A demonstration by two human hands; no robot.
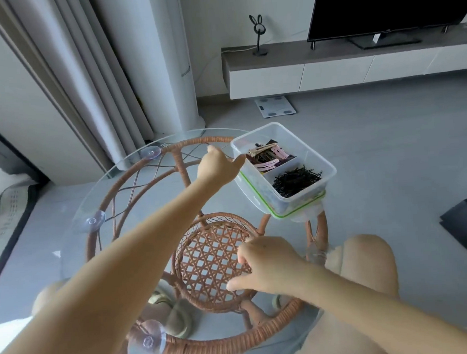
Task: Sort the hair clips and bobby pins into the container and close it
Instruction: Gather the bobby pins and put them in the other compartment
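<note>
A clear plastic container [322,155] stands at the far right edge of the glass table. Its far compartment holds pink and dark hair clips [269,155]; its near compartment holds a pile of black bobby pins [295,181]. Under it lies a lid [297,210] with a green seal. My left hand [218,165] reaches across the table, with its thumb against the container's left wall and the fingers pointing away. I see nothing in it. My right hand [265,265] rests fingers-down on the glass near the front, apart from the container, with nothing visible under it.
The round glass table top [75,241] sits on a rattan frame [226,341] with suction cups and a woven lower shelf [210,263]. My knees show beneath and to the right. Beyond are grey floor, curtains, a TV unit and a bathroom scale.
</note>
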